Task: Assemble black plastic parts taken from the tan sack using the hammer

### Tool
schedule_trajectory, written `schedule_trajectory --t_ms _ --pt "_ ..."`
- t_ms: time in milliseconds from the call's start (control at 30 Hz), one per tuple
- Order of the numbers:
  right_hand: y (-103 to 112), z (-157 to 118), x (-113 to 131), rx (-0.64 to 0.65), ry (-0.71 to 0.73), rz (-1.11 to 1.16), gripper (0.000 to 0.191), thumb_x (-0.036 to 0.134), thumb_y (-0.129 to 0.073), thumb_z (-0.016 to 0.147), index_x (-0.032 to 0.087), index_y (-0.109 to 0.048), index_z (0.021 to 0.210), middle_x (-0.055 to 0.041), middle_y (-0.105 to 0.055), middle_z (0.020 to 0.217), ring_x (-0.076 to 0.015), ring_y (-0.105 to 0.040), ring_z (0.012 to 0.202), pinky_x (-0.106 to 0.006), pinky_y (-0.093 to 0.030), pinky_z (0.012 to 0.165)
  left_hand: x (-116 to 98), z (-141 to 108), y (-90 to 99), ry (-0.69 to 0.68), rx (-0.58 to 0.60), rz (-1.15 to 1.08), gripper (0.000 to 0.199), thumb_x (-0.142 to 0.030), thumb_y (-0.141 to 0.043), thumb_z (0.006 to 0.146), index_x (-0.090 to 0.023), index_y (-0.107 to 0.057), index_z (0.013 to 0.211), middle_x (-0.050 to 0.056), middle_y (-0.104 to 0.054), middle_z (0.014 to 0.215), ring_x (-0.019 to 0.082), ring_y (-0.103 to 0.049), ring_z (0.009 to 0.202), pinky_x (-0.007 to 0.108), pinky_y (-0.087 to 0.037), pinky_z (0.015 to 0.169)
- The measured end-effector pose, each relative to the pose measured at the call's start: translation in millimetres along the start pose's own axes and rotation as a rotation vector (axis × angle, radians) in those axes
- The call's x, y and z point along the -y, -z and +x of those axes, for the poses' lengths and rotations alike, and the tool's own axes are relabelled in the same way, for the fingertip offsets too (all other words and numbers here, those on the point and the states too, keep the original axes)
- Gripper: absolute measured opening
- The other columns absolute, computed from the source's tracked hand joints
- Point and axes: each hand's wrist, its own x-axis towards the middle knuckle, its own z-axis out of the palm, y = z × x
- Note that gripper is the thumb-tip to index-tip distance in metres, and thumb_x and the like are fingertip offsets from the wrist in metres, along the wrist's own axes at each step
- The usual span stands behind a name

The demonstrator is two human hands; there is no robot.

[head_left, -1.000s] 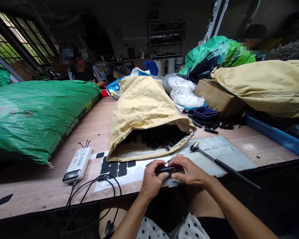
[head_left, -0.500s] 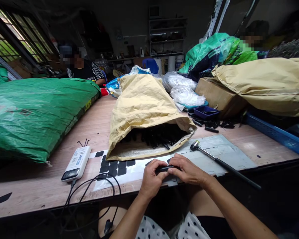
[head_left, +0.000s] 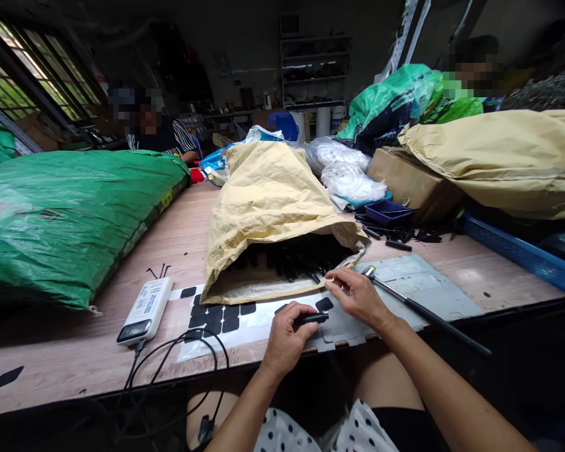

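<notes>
My left hand (head_left: 286, 333) is closed around a short black rod-like piece (head_left: 311, 319), thumb and fingers pinching it; its exact kind is hard to make out. Up and to the right, my right hand (head_left: 358, 298) has its fingers loosely bent and apart, with nothing visible in them. Its fingertips are at the lower rim of a tan woven sack (head_left: 268, 194). Many black pieces (head_left: 294, 260) lie inside the sack's mouth. Just beyond the right hand, a small hammer (head_left: 419, 307) with a yellowish face and a black grip rests on a grey sheet (head_left: 433, 282).
A white power bank (head_left: 145, 311) with black cables stands left of a white sheet of black square stickers (head_left: 223, 319). A bulky green sack (head_left: 75, 220) fills the left. Black pieces, a small blue tray (head_left: 390, 213), a cardboard box (head_left: 407, 179) and a blue basket (head_left: 522, 254) are rightward. Two people sit beyond.
My right hand has let go of the black piece and moved up and right to the sack's rim. The left hand keeps the piece in nearly the same place.
</notes>
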Motion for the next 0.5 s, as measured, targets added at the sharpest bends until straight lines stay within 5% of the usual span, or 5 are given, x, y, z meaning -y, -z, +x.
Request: schedule_trajectory --t_ms 67,333,500 --pt "-5 1 -12 -0.077 -0.010 -0.147 0.022 0.030 -0.048 0.097 0.020 -0.066 0.106 -0.0052 -0.067 0.091 -0.0197 -0.060 0.088 -0.033 -0.045 0.083 -1 0 0.3 -0.002 0.001 -0.004 0.017 -0.017 -0.068 0.079 -0.020 -0.074 0.095 0.004 -0.071 0.095 0.021 -0.064 0.092 0.031 -0.047 0.086" --pt "-17 -5 -28 -0.037 0.054 -0.390 0.021 0.023 -0.044 0.097 0.020 -0.063 0.104 -0.0082 -0.068 0.098 -0.0225 -0.061 0.096 -0.034 -0.044 0.087 -5 -5 3.7 -0.088 0.025 0.034 0.015 -0.023 -0.063 0.088 -0.020 -0.074 0.099 0.005 -0.070 0.094 0.022 -0.064 0.091 0.032 -0.048 0.083" --pt "-16 -5 -25 -0.031 0.058 -0.393 0.020 0.022 -0.042 0.098 0.020 -0.062 0.102 -0.0085 -0.068 0.096 -0.0226 -0.060 0.096 -0.033 -0.043 0.086 -27 -36 -4.6 -0.298 0.323 0.141 0.025 -0.024 -0.061 0.093 -0.024 -0.072 0.115 0.009 -0.073 0.103 0.023 -0.066 0.095 0.034 -0.049 0.088"
